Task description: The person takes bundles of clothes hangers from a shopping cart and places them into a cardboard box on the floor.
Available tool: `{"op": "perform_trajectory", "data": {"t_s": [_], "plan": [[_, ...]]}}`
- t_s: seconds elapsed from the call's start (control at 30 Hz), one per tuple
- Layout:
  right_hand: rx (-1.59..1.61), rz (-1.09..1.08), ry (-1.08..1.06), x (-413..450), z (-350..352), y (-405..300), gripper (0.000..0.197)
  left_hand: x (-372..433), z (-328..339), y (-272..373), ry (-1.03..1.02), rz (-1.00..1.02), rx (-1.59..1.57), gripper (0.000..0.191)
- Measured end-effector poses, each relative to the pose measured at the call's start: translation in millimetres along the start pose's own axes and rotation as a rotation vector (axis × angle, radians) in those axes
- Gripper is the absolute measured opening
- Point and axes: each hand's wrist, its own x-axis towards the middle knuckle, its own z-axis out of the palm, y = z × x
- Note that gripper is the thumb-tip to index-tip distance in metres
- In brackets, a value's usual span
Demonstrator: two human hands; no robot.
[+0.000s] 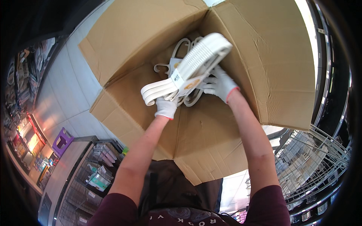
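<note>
An open cardboard box (209, 127) lies before me, and both my hands, in white knit gloves, are over its inside. My left hand (166, 107) grips a banded bundle of white plastic clothes hangers (198, 59) near its hook end. The bundle is tilted, its far end up and slightly blurred. My right hand (219, 84) is at the bundle's right side with fingers spread; its fingertips are partly hidden, and whether it bears on the bundle is unclear. More white hangers (181, 48) with a card band lie beneath, deeper in the box.
At the lower right stands a wire shopping cart (311, 169) with white items in it. A counter (70, 158) with wire baskets (96, 175) and a purple plastic stool (62, 142) are at the lower left. Stocked shelves (22, 76) line the far left.
</note>
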Motion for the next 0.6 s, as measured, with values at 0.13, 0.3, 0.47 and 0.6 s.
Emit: {"op": "perform_trajectory", "data": {"t_s": [0.13,0.3,0.47,0.6], "plan": [[-1.255,-0.203,0.386,55,-30,52,0.061,-10,55,10,0.21,-0.404,-0.433,0.027],[-1.858,0.05,0.454,60,-20,93,0.069,9,87,-46,0.302,-0.492,-0.567,0.023],[-1.969,-0.03,0.389,56,-25,98,0.072,77,67,-92,-0.068,-0.556,-0.427,0.039],[-1.964,-0.096,0.361,63,-20,100,0.07,92,52,-128,-0.203,-0.52,0.183,0.057]]}}
